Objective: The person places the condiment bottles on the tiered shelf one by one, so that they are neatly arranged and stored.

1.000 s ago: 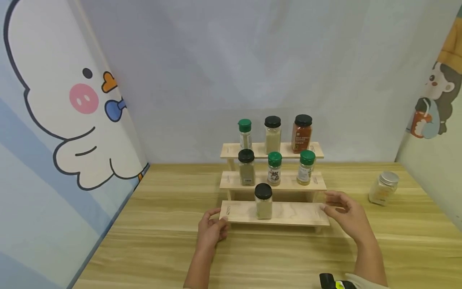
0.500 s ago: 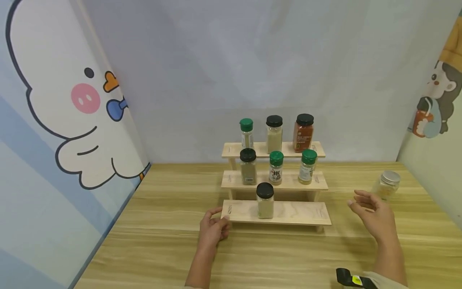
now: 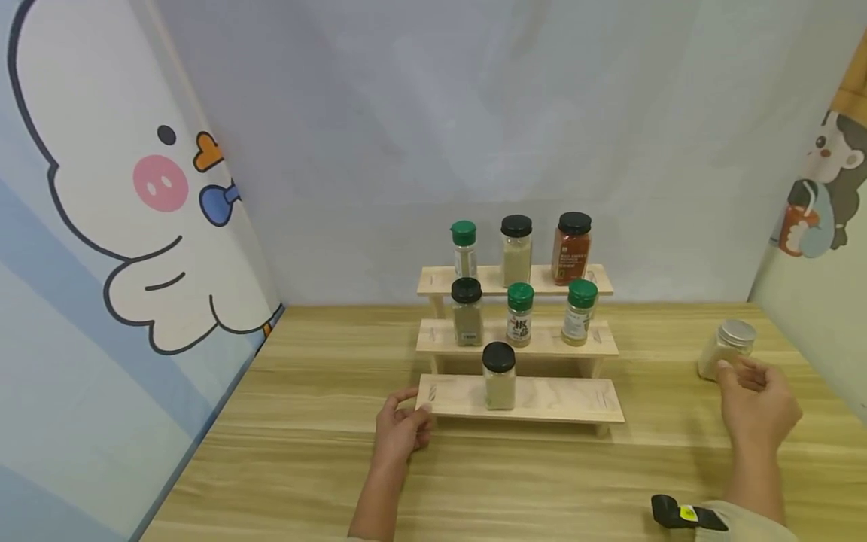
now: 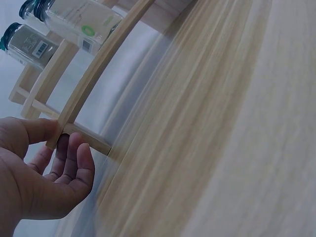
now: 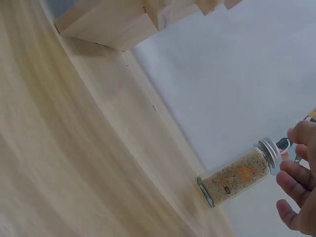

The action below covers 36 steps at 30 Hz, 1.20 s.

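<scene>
A three-tier wooden spice rack [image 3: 562, 395] stands on the table. My left hand [image 3: 400, 433] pinches the left end of its lowest board, thumb on top and fingers curled beneath, as the left wrist view shows. One black-lidded spice jar [image 3: 500, 385] sits on that board. Off to the right stands a glass seasoning jar [image 3: 719, 355] with a silver lid and tan granules inside [image 5: 237, 178]. My right hand [image 3: 760, 410] is just in front of this jar, fingers loosely bent. In the right wrist view, the fingertips [image 5: 291, 183] are close by the lid, holding nothing.
On the middle tier are a black-lidded jar [image 3: 467, 320] and two green-capped bottles [image 3: 520, 320]. The top tier bears a green-capped bottle [image 3: 464, 252], a black-lidded jar [image 3: 517, 256] and a red spice jar [image 3: 571, 252]. A pale curtain [image 3: 352, 150] hangs behind the table [image 3: 305, 391].
My right hand has let go of the rack's right end and moved right to the silver-lidded jar. The left hand keeps its grip on the lowest board.
</scene>
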{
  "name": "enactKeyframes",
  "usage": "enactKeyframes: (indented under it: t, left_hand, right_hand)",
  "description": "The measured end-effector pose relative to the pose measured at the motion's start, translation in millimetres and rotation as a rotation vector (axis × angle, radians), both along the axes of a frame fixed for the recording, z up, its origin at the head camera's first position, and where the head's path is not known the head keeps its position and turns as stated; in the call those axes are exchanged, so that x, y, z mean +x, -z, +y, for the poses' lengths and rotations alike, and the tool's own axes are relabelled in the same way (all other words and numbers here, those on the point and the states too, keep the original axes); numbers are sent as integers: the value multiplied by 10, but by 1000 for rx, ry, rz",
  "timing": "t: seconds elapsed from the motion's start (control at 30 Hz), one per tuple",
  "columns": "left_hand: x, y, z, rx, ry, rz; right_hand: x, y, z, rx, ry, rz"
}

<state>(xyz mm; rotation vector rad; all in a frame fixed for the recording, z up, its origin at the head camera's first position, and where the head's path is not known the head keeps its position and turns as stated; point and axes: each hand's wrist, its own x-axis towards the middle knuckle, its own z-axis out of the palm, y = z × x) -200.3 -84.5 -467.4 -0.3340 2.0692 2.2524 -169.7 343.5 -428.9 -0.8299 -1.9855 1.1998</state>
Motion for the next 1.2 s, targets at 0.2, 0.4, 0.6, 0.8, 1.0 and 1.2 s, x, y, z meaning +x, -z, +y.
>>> enactKeyframes:
  t: [0.2, 0.4, 0.6, 0.8, 1.0, 1.2]
  left_hand:
    - [-5, -16, -10, 0, -2, -2]
    - [2, -26, -25, 8, 5, 3]
    - [62, -158, -17, 8, 29, -1]
    - [18, -38, -17, 4, 12, 3]
    - [28, -24, -5, 8, 19, 4]
    - [20, -16, -8, 7, 15, 4]
  right_hand:
    - [-185, 40, 26, -78, 149, 169]
    - [-332, 79, 57, -204, 95, 161]
    - [-451, 117, 88, -202, 71, 186]
    - [-507, 174, 124, -172, 89, 163]
    - [-523, 245, 175, -196, 102, 139]
    - [-582, 269, 235, -186, 108, 166]
